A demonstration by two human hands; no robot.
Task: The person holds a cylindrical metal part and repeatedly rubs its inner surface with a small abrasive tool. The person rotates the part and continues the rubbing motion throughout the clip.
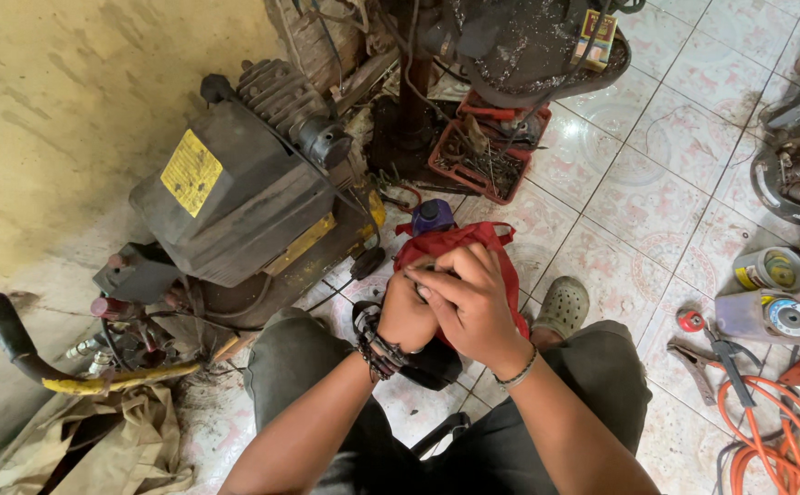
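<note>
Whatever is gripped between the left hand (406,312) and the right hand (469,302) is hidden by the fingers, and most of the red bag (455,240) is covered by them. The orange cable (771,440) is cut off at the lower right edge. The contents of the red tray (482,158) are too small to be told apart.

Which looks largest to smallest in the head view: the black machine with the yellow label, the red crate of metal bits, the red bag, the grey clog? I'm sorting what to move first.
1. Black machine
2. Red bag, partly hidden by the hands, so unsure against the crate
3. Red crate, partly covered too
4. Grey clog
</note>
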